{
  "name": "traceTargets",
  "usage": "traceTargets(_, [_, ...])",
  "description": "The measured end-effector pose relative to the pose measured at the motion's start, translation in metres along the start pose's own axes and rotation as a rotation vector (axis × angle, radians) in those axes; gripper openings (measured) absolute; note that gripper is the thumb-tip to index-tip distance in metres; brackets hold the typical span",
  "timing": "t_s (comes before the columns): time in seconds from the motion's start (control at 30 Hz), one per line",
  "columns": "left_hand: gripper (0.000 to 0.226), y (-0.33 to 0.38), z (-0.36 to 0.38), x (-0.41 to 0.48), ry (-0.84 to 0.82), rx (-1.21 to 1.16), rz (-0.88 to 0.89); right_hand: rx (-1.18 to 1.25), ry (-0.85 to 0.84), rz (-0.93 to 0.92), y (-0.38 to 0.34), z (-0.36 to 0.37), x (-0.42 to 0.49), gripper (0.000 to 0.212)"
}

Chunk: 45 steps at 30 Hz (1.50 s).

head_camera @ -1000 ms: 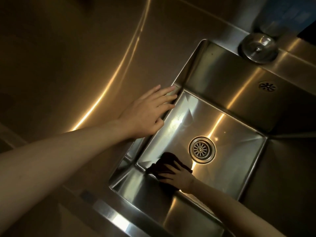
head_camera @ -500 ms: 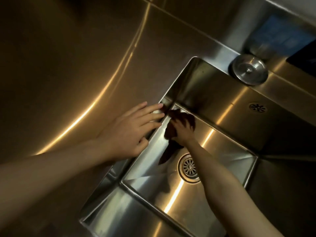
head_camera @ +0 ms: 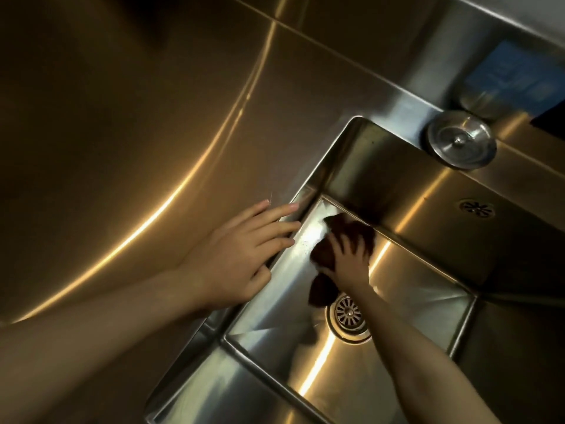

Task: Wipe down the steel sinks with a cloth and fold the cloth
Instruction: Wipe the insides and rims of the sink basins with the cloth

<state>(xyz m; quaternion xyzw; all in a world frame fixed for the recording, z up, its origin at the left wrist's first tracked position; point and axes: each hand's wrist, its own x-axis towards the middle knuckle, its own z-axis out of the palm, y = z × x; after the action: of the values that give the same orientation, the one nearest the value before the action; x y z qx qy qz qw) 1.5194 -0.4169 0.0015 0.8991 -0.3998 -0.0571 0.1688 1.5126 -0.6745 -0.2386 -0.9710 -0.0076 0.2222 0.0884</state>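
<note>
Sink (head_camera: 403, 191), steel, one basin in view; floor on the near side of the drain (head_camera: 348, 315) bare and streaked with light; drain round and slotted.

Cloth (head_camera: 351, 237), dark and bunched; on the floor just beyond the drain, toward the far left corner; long axis runs from drain to corner, one tail trailing back almost to the drain.

Right hand (head_camera: 348, 261), on top of the cloth; fingers splayed wide, pressing it to the steel.

Left hand (head_camera: 241, 249), left of the drain, up on the rim; fingers straight, flat, holding nothing; apart from the cloth.

Judgement: the corner lies beyond the right fingertips, away from the drain; the next stroke likely runs along that axis.

Lid (head_camera: 461, 143), round, on the ledge well beyond the drain.
</note>
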Motion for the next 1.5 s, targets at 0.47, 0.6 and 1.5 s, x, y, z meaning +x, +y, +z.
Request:
traceTargets(0.47, [0.047,0.002,-0.002,0.001,-0.028,-0.015,-0.015,0.047,0.001,0.063,-0.05,-0.032,0.027,0.07])
traceTargets(0.6, [0.046,0.003,-0.004,0.001,-0.042,-0.001,-0.008,-0.034,0.2,-0.245,-0.022,-0.096,0.027,0.073])
traceTargets(1.5, [0.044,0.001,-0.001,0.001,-0.001,-0.014,0.003,-0.165,-0.094,-0.301,0.008,-0.067,0.051,0.088])
